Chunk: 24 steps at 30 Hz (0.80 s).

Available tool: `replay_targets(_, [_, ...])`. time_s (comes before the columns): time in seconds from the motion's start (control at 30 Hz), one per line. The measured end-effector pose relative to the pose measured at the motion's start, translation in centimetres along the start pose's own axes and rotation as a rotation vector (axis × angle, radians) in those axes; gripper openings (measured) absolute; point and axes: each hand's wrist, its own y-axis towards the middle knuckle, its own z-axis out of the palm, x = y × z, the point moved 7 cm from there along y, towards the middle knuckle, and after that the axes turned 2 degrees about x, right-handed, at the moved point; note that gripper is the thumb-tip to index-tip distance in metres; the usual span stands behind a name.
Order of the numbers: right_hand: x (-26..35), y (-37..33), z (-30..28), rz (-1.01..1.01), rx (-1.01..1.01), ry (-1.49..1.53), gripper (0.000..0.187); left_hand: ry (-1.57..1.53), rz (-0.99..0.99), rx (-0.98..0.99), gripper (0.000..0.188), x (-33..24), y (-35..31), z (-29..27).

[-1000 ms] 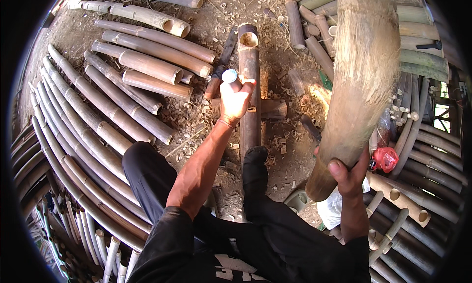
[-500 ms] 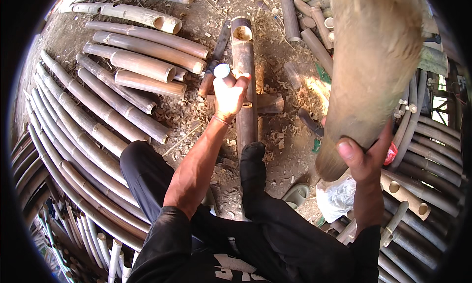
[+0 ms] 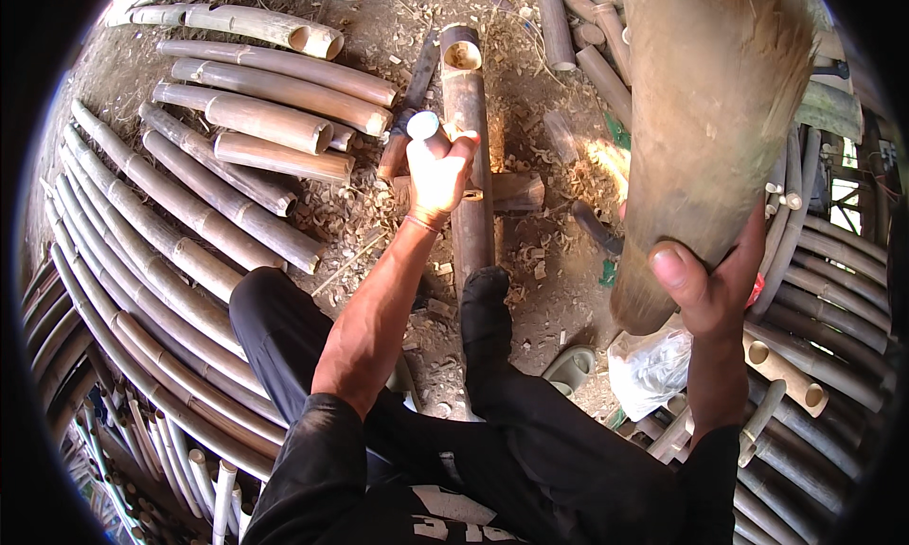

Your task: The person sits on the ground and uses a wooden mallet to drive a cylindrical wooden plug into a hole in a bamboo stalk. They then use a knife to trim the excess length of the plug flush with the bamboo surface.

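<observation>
My left hand (image 3: 441,173) is closed round the thick handle of a chisel (image 3: 422,125), its pale round butt facing up. The blade is hidden behind my fingers. Beneath that hand lies a brown bamboo pole (image 3: 466,95), pointing away from me, with an opening cut near its far end. My foot in a black sock (image 3: 486,303) presses on the pole's near part. At the right, my right hand (image 3: 705,285) grips a heavy wooden mallet (image 3: 715,138) at its narrower end, the thumb across the front. The mallet is raised close to the camera, its frayed wide end upward.
A short bamboo piece (image 3: 519,192) lies crosswise under the pole. Wood chips cover the ground around it. Bamboo poles (image 3: 204,199) lie in rows at the left, and more poles (image 3: 824,332) are stacked at the right. A plastic bag (image 3: 649,370) and a sandal (image 3: 570,368) sit near my leg.
The view has shifted slightly, so the poles appear a little farther left. The mallet is still raised, moved only slightly up. Both hands keep their grips.
</observation>
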Motion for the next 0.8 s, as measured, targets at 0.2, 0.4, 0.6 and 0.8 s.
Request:
replay_targets(0.2, [-0.3, 0.2, -0.1, -0.010, -0.019, -0.034, 0.089, 0.067, 0.031, 0.008, 0.026, -0.3, 0.1, 0.2])
replay_targets(0.4, [-0.3, 0.8, 0.2, 0.001, 0.007, 0.004, 0.091, 0.024, 0.007, -0.009, 0.025, 0.0, 0.0, -0.2])
replay_targets(0.6, [0.4, 2.0, 0.8, -0.036, 0.035, -0.039, 0.089, -0.088, 0.004, -0.025, 0.025, -0.7, -0.5, 0.6])
replay_targets(0.8, [0.3, 2.1, 0.6, -0.075, 0.045, -0.067, 0.087, -0.062, -0.025, -0.005, 0.023, -1.0, -0.2, 0.7])
